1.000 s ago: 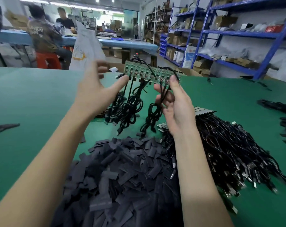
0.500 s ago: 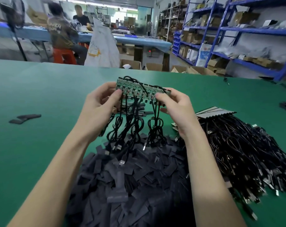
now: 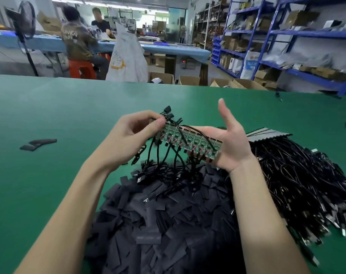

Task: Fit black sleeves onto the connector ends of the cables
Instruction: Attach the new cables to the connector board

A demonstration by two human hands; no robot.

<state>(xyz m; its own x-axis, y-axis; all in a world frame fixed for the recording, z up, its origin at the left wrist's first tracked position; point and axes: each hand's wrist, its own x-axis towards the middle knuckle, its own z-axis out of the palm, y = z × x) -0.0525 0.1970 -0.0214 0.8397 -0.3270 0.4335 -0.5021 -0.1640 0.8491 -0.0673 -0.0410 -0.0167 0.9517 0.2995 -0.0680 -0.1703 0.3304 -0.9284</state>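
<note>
Lying loose toward the left edge of the green table: a few stray black sleeves. Pinching the left end of a green circuit-board strip, fingers curled round it: left hand. Hanging from the strip, black cables, connector ends trailing onto the big pile of black sleeves at the near edge. Cradling the strip's right end on a released palm, thumb raised: right hand. Heaped farther right, just beside the sleeves: more cables.
</note>
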